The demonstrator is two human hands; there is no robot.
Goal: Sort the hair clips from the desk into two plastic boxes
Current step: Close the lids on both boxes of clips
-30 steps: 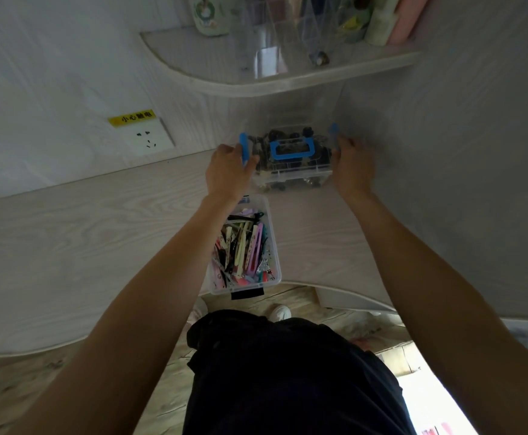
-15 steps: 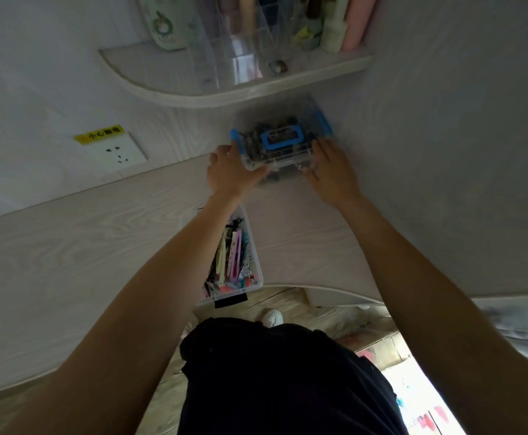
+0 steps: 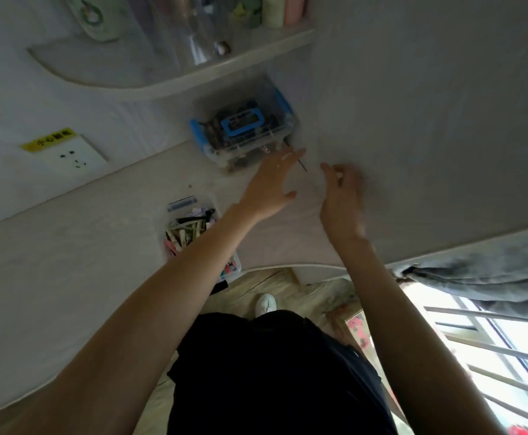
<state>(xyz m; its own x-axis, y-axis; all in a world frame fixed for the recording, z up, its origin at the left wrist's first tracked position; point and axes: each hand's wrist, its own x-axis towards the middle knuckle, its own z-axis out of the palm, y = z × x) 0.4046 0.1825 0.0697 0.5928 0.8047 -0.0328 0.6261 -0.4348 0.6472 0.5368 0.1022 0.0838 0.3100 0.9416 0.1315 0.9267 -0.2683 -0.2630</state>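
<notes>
Under shelf [image 3: 174,76]: lidded box [image 3: 243,133] sat released.
Beside box: left hand [image 3: 272,186], right hand [image 3: 341,199] had withdrawn, fingers loosely spread, empty.

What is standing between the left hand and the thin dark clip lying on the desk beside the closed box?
Nothing visible. The left hand reaches over bare desk, its fingertips almost at the dark clip. The closed box sits just behind, not across the path.

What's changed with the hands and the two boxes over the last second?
Both hands have let go of the lidded box, now tucked in the corner under the shelf. The left hand and right hand are drawn back from it, holding nothing. The open box of clips stays on the desk.
</notes>
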